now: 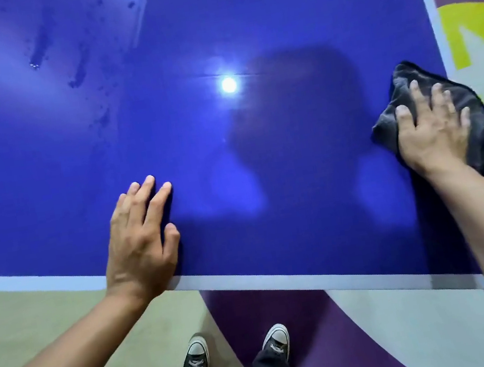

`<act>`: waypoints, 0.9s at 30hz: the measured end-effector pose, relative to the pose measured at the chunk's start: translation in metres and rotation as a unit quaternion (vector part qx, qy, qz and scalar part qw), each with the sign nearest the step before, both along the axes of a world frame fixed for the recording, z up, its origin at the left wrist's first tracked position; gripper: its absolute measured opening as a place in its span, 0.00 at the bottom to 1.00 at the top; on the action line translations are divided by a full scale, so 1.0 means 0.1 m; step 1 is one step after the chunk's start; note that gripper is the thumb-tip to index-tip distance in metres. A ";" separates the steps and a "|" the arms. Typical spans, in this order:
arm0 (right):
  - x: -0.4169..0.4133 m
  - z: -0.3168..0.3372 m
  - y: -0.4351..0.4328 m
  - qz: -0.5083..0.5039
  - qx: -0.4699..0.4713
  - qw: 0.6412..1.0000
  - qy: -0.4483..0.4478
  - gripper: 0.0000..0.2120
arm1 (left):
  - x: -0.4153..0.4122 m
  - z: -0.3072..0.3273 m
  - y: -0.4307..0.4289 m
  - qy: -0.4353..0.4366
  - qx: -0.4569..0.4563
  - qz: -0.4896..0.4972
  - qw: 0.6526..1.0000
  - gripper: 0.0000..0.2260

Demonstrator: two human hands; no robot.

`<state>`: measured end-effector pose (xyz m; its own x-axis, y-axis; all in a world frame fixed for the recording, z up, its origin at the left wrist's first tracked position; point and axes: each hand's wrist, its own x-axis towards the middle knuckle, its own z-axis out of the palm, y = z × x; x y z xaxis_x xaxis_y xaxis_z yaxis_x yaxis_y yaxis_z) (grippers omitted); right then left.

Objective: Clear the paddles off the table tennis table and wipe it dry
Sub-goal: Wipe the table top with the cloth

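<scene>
Wiping at the right rim of the blue table tennis table, right hand spread flat on a dark cloth, left hand open, braced by the near edge. Risk of dragging the overhanging cloth off the rim, or of leaving the wet streaks far left. Glossy and mirror-bright nearby, beaded far left; no paddles in view.

Glossy, smooth blue table tennis tabletop mirrors a ceiling lamp and bears matt white edge lines; smeared wet streaks dull its far left part. Soft, crumpled black cloth, matt and fibrous. Smooth painted floor. Black canvas sneakers with rubber toe caps.
</scene>
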<state>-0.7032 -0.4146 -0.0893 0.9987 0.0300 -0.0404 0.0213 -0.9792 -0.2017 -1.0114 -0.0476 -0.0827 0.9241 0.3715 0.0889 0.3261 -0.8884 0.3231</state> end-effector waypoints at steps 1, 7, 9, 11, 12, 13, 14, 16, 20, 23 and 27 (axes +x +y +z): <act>-0.09 -0.01 0.12 0.005 0.000 1.000 -0.002 0.35 | -0.01 0.01 0.00 -0.009 -0.012 0.003 1.000 0.26; -0.74 -0.01 1.39 0.092 -0.001 0.995 -0.041 0.32 | -0.27 0.11 0.12 -0.054 -0.045 0.001 0.998 0.24; -0.97 -0.01 1.94 0.129 -0.008 0.990 -0.049 0.31 | -0.58 0.10 0.17 -0.035 -0.030 -0.016 0.999 0.24; -1.18 -0.02 2.46 0.175 -0.013 0.983 -0.044 0.29 | -0.96 0.05 0.25 -0.012 -0.017 -0.037 0.999 0.25; -1.28 -0.01 2.70 0.195 -0.015 0.980 -0.039 0.29 | -1.14 0.03 0.31 -0.002 -0.013 -0.046 0.999 0.25; -1.37 -0.01 2.93 0.212 -0.016 0.976 -0.035 0.28 | -1.28 0.02 0.38 0.008 -0.008 -0.056 0.998 0.25; -1.47 0.00 3.14 0.228 -0.015 0.973 -0.030 0.28 | -1.38 0.02 0.46 0.016 -0.004 -0.069 0.997 0.25; -1.69 0.00 3.48 0.261 -0.009 0.965 -0.022 0.28 | -1.46 0.05 0.55 0.034 -0.003 -0.099 0.995 0.25; -2.00 0.02 3.81 0.304 0.004 0.953 -0.016 0.28 | -1.44 0.12 0.52 0.050 -0.008 -0.077 0.996 0.25; -1.97 0.07 3.73 0.318 0.014 0.948 0.007 0.27 | -1.38 0.12 0.34 0.040 0.020 -0.059 0.997 0.25; -1.80 0.06 3.22 0.283 0.031 0.959 0.007 0.27 | -1.25 0.08 -0.09 0.010 0.035 -0.093 0.995 0.26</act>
<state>-0.8834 -0.0927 -0.0831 0.8212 0.5696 -0.0353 0.5423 -0.7980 -0.2629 -1.1360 -0.0566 -0.0743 0.9784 0.1870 0.0886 0.1593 -0.9540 0.2541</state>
